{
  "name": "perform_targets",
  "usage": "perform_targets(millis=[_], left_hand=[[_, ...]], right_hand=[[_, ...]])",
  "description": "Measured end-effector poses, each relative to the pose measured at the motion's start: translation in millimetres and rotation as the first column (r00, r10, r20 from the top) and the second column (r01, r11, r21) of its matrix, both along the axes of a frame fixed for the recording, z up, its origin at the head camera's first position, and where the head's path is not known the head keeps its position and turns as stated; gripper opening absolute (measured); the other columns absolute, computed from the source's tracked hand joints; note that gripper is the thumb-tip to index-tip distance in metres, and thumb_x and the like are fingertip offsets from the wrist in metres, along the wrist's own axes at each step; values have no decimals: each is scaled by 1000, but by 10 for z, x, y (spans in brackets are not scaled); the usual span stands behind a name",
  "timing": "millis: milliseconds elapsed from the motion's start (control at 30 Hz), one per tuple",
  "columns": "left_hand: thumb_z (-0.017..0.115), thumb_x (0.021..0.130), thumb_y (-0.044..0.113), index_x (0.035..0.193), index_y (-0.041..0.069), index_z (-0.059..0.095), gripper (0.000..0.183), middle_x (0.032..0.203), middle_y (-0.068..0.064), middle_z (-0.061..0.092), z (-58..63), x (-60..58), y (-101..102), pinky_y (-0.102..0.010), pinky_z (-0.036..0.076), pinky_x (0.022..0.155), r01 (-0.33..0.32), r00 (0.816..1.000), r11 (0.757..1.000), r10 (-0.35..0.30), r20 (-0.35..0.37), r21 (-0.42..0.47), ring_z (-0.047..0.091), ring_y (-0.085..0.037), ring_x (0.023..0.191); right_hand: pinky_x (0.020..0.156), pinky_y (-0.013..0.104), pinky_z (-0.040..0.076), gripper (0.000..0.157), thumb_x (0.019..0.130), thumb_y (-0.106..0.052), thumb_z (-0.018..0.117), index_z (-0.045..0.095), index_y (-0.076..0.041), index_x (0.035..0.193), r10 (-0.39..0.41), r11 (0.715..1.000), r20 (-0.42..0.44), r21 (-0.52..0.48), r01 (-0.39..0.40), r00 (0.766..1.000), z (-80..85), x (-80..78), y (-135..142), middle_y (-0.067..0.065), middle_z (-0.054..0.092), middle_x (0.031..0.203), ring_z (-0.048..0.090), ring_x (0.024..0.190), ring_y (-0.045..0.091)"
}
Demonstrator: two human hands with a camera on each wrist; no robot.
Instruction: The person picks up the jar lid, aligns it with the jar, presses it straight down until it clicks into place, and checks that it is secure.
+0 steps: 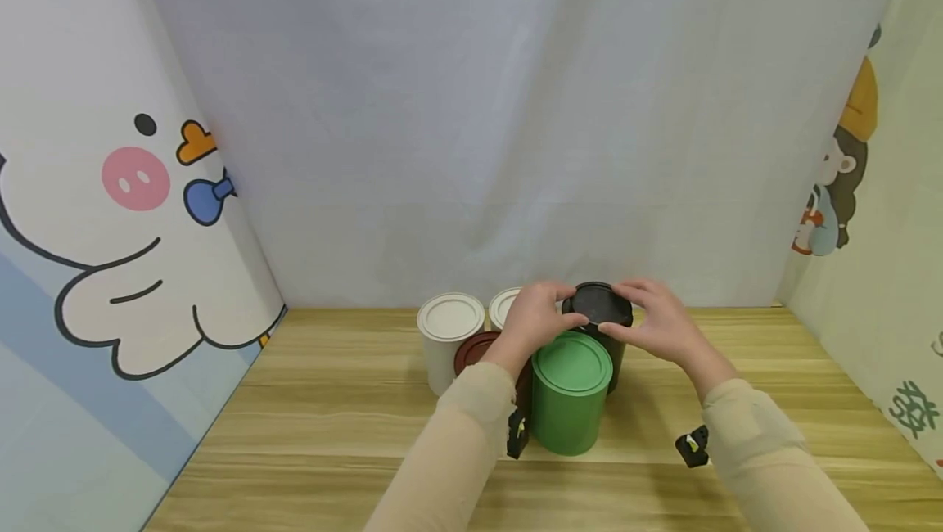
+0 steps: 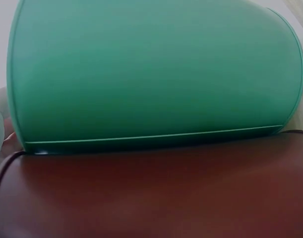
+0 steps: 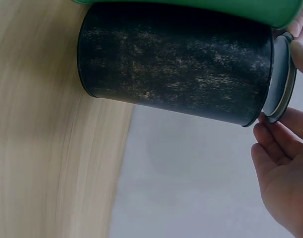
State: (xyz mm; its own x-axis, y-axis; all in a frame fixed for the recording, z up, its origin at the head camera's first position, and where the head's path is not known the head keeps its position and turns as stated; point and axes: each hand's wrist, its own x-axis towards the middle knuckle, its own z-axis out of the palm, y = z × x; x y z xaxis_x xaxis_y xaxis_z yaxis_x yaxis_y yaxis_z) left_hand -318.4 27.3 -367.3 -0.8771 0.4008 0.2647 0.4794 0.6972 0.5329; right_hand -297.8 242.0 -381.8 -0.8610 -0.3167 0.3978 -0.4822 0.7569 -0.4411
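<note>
A black lid [image 1: 598, 304] is at the mouth of a black can [image 3: 176, 64] with a worn, speckled side. My left hand [image 1: 532, 317] pinches the lid's rim from the left, thumb in front and fingers behind. On the other side, my right hand [image 1: 658, 326] grips the same rim between thumb and fingers. In the right wrist view the lid is tilted, with a gap showing between it and the can's edge. A green lidded can [image 1: 570, 413] stands in front of the black one. Beside it, a dark red can [image 2: 156, 193] is partly hidden by my left arm.
Two white lidded cans, one at the left [image 1: 451, 319] and one behind [image 1: 503, 304], stand in the same cluster on the wooden table [image 1: 324, 426]. A grey cloth [image 1: 457, 123] hangs behind, and printed cartoon panels flank the table.
</note>
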Motion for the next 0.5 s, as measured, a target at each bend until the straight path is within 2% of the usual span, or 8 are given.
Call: perform_targets(millis=[500], left_hand=[[74, 91, 31, 130, 11, 67, 44, 126, -4, 67, -74, -8, 5, -30, 50, 95, -12, 1000, 995, 9, -26, -94, 61, -19, 117]], right_hand=[[101, 63, 38, 64, 86, -27, 78, 56, 12, 132, -4, 1000, 8, 19, 4, 1000, -82, -31, -27, 31, 54, 131, 46, 123, 50]])
